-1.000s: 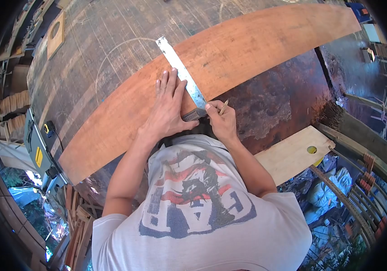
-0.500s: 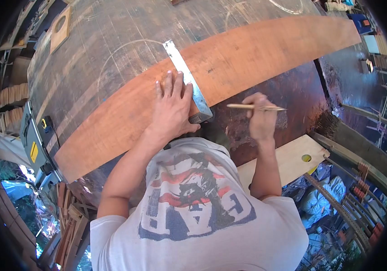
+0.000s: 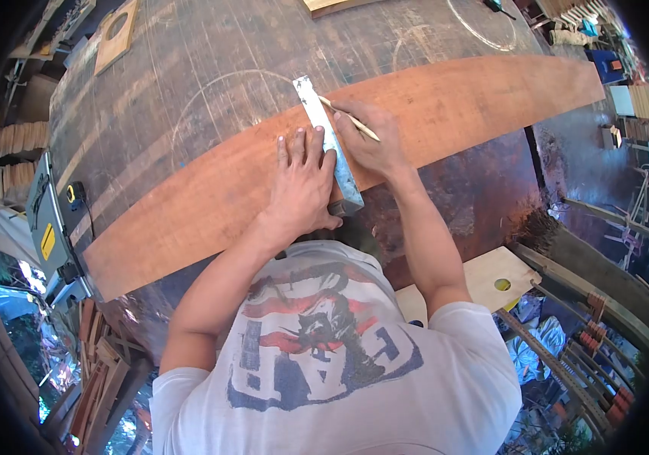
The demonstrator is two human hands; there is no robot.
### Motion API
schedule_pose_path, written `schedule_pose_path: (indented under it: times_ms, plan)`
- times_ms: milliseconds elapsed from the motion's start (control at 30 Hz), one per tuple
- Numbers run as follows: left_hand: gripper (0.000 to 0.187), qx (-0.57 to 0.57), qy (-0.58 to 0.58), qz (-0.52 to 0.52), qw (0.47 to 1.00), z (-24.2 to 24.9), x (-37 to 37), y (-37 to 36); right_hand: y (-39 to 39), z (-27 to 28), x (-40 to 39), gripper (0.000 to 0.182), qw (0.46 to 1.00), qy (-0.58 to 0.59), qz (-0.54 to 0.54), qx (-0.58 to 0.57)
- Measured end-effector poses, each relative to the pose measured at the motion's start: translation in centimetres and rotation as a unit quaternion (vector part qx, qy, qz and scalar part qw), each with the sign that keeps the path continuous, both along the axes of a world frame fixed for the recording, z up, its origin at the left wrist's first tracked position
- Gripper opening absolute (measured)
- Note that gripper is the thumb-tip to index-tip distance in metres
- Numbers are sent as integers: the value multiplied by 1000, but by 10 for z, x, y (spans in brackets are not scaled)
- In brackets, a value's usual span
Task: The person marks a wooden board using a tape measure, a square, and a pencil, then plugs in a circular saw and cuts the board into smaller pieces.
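A long reddish-brown board lies across a dark, scratched workbench. A metal try square rests across the board, its stock hooked over the near edge. My left hand presses flat on the board, fingers apart, against the blade's left side. My right hand grips a pencil whose tip touches the board at the far end of the blade's right edge.
A table saw stands at the bench's left end. A pale board with a hole lies at the far left. A light plank with a yellow spot sits low on the right. Wood offcuts are stacked on the left.
My right hand moved from the near edge of the board, swung out to the right, then up to the far end of the blade with the pencil. The left hand stayed pressed down.
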State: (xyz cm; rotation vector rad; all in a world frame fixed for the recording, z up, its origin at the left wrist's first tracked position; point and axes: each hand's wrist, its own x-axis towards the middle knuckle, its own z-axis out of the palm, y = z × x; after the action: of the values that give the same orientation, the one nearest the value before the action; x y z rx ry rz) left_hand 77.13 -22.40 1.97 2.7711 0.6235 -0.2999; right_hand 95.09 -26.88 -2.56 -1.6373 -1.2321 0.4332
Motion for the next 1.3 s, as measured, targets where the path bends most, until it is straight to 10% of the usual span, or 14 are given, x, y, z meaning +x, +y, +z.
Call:
schedule_pose_path:
  times_ms: [367,633,1300]
  plan:
    - [115,-22,-9,3,1000,-1,0,0,-172,47,-15,22,931,-20,141,-336]
    - [118,-68,-93,23,993,-18,-8,-6,-125,-22,-95,28,880,430,-83,-183]
    - [115,-43,-64,75,994,-12,229,-120,-228,-39,179,41,880,433,24,-196]
